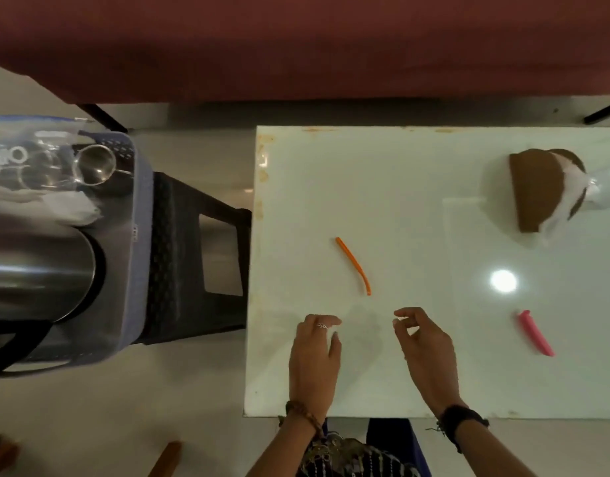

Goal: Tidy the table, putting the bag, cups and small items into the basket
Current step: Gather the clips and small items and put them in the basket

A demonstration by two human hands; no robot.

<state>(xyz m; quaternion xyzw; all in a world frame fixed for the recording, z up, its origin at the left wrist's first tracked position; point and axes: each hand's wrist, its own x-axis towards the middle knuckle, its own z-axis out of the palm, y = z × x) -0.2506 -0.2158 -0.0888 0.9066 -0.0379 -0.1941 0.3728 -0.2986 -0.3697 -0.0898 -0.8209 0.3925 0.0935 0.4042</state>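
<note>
Both hands hover low over the near edge of the white table (417,173). The left hand (315,352) lies flat with fingers loosely together, its grip empty; the right hand (422,346) curls, thumb and forefinger nearly pinched, perhaps on something tiny, though I cannot tell. Just beyond them lies an orange stick (353,265), and off to the right a pink piece (534,333). Farther back at the right edge sits a brown bag (537,191) with clear plastic around it. Left of the table, on a dark stool (196,256), stands the basket (138,235), holding a steel jug (38,270), a steel cup (94,164) and a clear bag (28,146).
</note>
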